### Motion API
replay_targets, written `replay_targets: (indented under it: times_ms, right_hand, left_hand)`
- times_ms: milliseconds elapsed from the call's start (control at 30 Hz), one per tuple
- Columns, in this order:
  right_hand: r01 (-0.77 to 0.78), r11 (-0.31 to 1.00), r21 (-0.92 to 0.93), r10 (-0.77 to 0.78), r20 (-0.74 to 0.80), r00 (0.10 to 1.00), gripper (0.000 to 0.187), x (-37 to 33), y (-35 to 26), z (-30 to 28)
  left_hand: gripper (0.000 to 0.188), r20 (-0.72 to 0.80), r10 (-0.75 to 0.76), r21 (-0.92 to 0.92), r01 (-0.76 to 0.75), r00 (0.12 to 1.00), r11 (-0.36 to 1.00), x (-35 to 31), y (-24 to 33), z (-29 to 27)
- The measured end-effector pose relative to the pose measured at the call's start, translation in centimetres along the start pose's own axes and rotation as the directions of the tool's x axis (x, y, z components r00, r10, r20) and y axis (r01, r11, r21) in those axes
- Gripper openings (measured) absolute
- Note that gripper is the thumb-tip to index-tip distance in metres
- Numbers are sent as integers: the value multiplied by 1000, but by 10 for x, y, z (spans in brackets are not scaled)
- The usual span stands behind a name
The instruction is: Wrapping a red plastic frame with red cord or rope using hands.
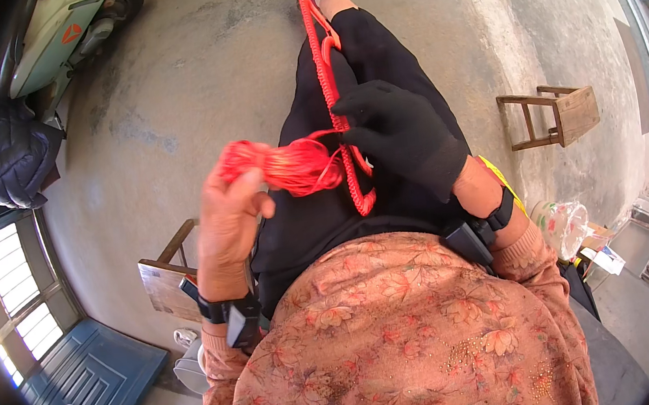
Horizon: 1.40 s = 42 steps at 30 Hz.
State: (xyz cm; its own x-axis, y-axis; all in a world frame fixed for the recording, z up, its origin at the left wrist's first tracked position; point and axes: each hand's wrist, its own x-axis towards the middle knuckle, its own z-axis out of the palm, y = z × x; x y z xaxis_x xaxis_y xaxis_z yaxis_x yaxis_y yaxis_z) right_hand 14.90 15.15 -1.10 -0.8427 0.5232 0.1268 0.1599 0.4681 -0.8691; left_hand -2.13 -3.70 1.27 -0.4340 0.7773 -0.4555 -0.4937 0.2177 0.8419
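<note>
My left hand [231, 200] is clutching red cord [293, 166], my right hand [406, 132] gripping the frame [322, 68] between lap [291, 226] edges; wrapping appears advanced, unfinished.

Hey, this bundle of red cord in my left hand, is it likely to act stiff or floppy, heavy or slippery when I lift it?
The bundle of red cord is probably floppy, since thin strands spread into loose loops. It seems light, being held at one end by the left hand. The strands' shine suggests they may be slippery.
</note>
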Motion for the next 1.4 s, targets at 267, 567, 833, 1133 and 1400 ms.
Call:
replay_targets:
  times_ms: [267, 567, 833, 1133, 1400]
  right_hand:
    - [-408, 760, 506, 453, 38, 891, 33, -11, -12, -24]
    - [107, 988, -113, -108, -9, 994, 27, -3, -14, -14]
    - [253, 879, -405, -164, 243, 956, 22, -4, -7, -5]
    - [-37, 979, -198, 33, -22, 999, 31, 6, -22, -9]
    - [249, 964, -98, -199, 358, 912, 25, 21, -52, 0]
  left_hand:
    - [38, -161, 367, -537, -393, 916, 746, -41, 66, -29]
    - [29, 180, 568, -658, -330, 803, 676, -64, 106, -35]
    - [30, 179, 594, -636, -368, 785, 678, -64, 106, -58]
    - [6, 310, 559, -648, -260, 769, 716, -81, 134, -62]
    - [12, 300, 488, -719, -142, 819, 680, -96, 140, -63]
